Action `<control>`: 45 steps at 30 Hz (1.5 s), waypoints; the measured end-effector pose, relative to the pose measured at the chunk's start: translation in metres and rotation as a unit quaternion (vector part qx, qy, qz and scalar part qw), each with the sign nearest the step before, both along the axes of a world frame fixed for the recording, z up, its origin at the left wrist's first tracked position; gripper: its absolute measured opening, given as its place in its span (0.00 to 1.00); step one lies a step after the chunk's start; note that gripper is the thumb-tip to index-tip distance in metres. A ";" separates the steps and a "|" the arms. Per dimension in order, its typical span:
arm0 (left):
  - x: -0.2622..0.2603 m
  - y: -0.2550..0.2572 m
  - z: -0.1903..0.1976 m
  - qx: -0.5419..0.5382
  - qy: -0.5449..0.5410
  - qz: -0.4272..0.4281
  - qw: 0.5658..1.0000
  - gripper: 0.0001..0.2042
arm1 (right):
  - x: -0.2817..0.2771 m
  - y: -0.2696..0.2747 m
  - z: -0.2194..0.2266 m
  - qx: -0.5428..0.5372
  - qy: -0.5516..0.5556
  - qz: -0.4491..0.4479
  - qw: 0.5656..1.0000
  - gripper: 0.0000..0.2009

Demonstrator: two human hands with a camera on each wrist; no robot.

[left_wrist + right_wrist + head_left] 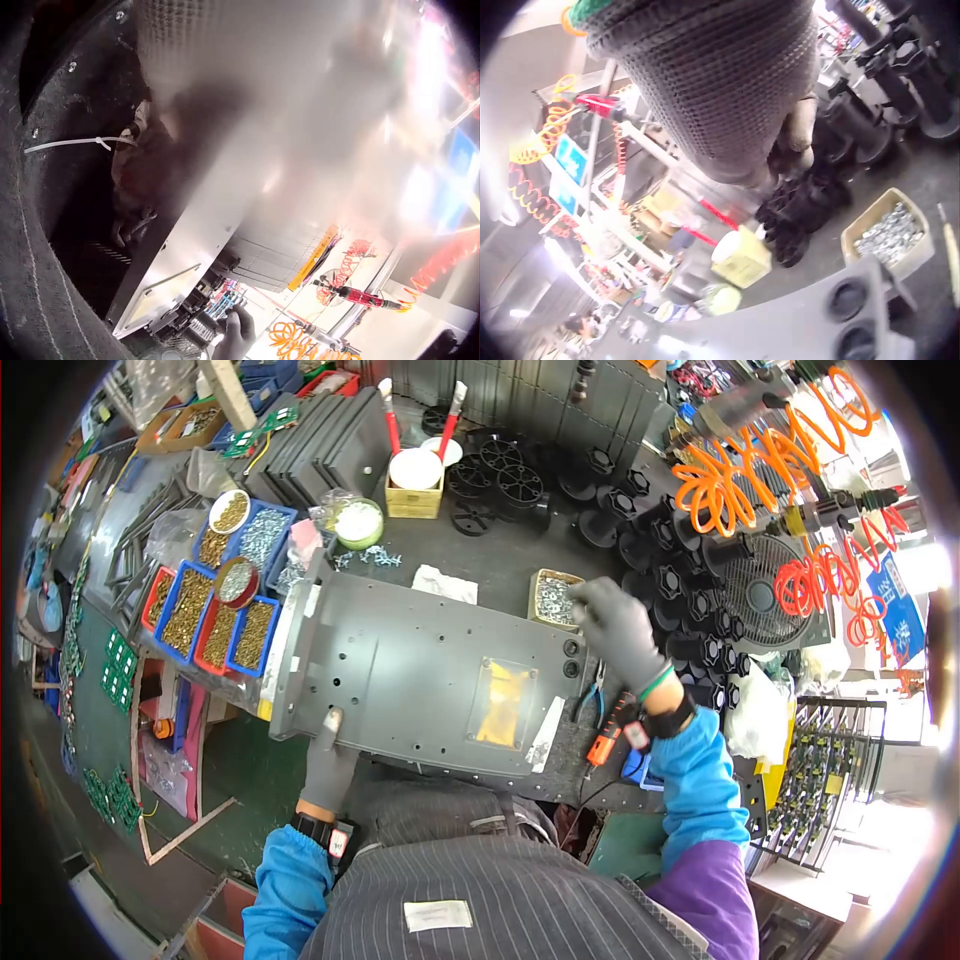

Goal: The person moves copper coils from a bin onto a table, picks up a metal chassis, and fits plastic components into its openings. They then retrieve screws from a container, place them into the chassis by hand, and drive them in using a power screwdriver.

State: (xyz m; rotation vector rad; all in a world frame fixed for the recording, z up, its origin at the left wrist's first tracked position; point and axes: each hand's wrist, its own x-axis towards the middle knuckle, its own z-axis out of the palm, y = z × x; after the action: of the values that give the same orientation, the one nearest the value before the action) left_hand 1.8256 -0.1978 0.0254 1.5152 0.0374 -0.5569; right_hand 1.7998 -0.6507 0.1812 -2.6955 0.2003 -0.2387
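A large grey metal panel (420, 660) with holes and a yellow patch under clear film (502, 703) lies across the bench. My gloved left hand (330, 765) grips its front edge near the left end, thumb on top, fingers hidden beneath. The left wrist view is mostly blurred by that glove. My gloved right hand (622, 632) is raised over the panel's right end, beside a small tray of metal hardware (555, 600). In the right wrist view this hand (727, 97) has curled fingers, bare fingertips close together, above and left of the tray (849, 244); nothing held is visible.
Blue and red bins of screws (184, 612) stand at the left. Pliers (590, 698) and an orange-handled tool (606, 740) lie right of the panel. Black round parts (520, 480) and black posts (690, 585) fill the back and right. Orange coiled hoses (715, 480) hang above.
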 end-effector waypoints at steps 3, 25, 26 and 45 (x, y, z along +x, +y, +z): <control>0.004 -0.010 0.018 -0.084 0.127 0.075 0.986 0.18 | 0.002 -0.072 -0.038 -0.020 0.031 -0.027 0.999 0.09; 0.002 -0.013 0.009 -0.065 0.174 0.186 0.965 0.27 | 0.043 -0.113 -0.204 -0.025 0.171 0.126 0.977 0.12; 0.003 -0.013 0.008 -0.066 0.173 0.189 0.964 0.27 | 0.043 -0.113 -0.203 -0.022 0.178 0.121 0.976 0.11; 0.002 -0.031 0.021 -0.072 0.153 0.196 0.966 0.28 | 0.049 -0.123 -0.213 0.014 0.147 0.196 0.969 0.13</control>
State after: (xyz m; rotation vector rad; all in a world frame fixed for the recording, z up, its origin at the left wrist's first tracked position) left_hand 1.8275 -0.2288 0.0468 1.2257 0.5152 -0.4557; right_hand 1.8486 -0.7735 -0.0316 -2.6611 -0.2436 0.2804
